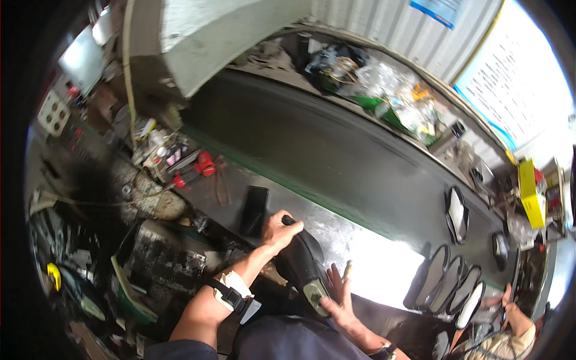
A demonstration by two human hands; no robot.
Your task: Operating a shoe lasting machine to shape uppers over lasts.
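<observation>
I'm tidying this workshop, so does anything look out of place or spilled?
Two things, perhaps: crumpled clear plastic bags lie heaped beyond the dark belt, looking like loose litter; and a black phone-like slab lies beside the left hand, seemingly unrelated to the black shoe it grips. I see no clear spill.

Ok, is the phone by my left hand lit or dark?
Dark: the phone by your left hand shows a plain black face with no glow. I can't tell whether that's its screen side.
</observation>
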